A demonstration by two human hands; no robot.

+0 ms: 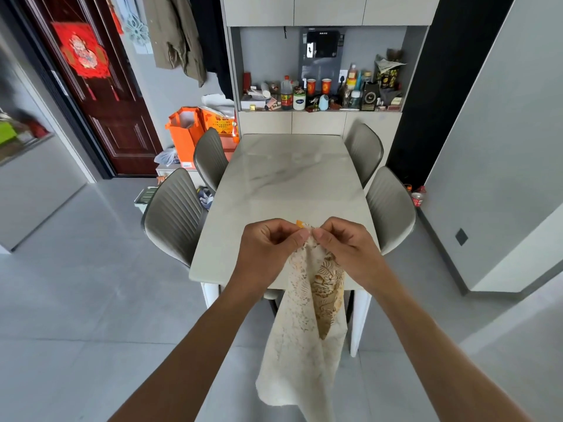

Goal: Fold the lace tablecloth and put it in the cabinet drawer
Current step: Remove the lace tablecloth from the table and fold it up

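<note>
A cream lace tablecloth [300, 336] with brown floral openwork hangs bunched from both hands in front of the table's near edge. My left hand [268, 245] pinches its top edge between thumb and fingers. My right hand [344, 243] pinches the same top edge right beside it, the two thumbs almost touching. A small orange tag [301, 223] sticks up between the hands. The cloth drops down past the table edge toward the floor. The cabinet [316, 123] with closed lower fronts stands against the far wall behind the table.
A marble-look dining table [292, 181] runs ahead of me, with two grey chairs [176, 214] on the left and two [390, 208] on the right. The cabinet shelf [320, 95] is crowded with bottles and cups. Orange bags [189, 132] stand by a dark red door.
</note>
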